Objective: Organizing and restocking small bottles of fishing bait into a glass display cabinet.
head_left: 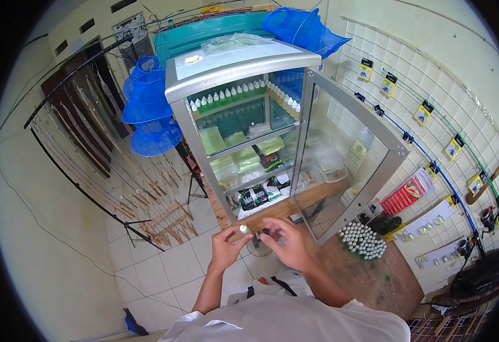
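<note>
Between the thumb and fingers of my left hand (226, 249) is a small white-capped bottle (243, 229); most of its body is hidden. My right hand (288, 245) is just to the right of it, fingers apart and slightly curled, with nothing visible in it. Both hands are in front of a metal-framed glass cabinet (175, 90), whose glass door (349, 148) stands swung out to the right. Rows of similar white-capped bottles (226, 98) line its top shelf, along the back and right side. Lower down are pale green packets (223, 169) and dark printed packs (254, 196).
Many white-capped bottles (363, 239) stand grouped on a brown surface (389, 285) at the right. Fishing rods and small packets hang on a white wall grid (420, 74). Blue nets (147, 108) hang left of the cabinet, near a black rack (78, 176) with wooden-handled items.
</note>
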A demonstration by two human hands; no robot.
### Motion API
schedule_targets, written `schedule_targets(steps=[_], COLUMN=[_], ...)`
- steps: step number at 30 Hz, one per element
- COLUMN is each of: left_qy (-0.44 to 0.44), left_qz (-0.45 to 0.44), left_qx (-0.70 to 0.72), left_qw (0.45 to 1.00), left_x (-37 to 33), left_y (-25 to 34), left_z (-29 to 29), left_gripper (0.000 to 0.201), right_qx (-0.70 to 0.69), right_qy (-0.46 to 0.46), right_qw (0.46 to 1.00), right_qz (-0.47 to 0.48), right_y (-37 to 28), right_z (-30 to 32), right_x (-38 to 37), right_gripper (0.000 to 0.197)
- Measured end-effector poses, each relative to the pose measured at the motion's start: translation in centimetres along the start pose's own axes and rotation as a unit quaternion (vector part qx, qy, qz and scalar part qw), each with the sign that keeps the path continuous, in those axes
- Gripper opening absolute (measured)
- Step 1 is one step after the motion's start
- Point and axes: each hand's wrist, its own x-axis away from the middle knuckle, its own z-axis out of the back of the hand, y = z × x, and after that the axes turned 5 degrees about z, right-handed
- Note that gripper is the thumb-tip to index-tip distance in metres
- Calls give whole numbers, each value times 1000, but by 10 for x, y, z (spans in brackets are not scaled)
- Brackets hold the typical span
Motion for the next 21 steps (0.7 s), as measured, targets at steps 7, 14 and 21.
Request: schedule_targets(steps=[7,14,21], left_qy=[94,151,293], left_qz=[-56,-128,-213], left_qx=[-134,-182,-100], left_qw=[985,963,927], left_x=[-24,-64,-111], left_y=[24,74,81], left_z=[2,18,47], left_gripper=[26,35,26], right_qx=[50,67,73], right_qy=[-70,-120,-64], right_qw=[996,990,990], right_qz=[9,32,107], right_y=[9,-2,-8], right_z=[-29,-27,-18], right_x=[-60,-134,-257], right_gripper=[28,32,27])
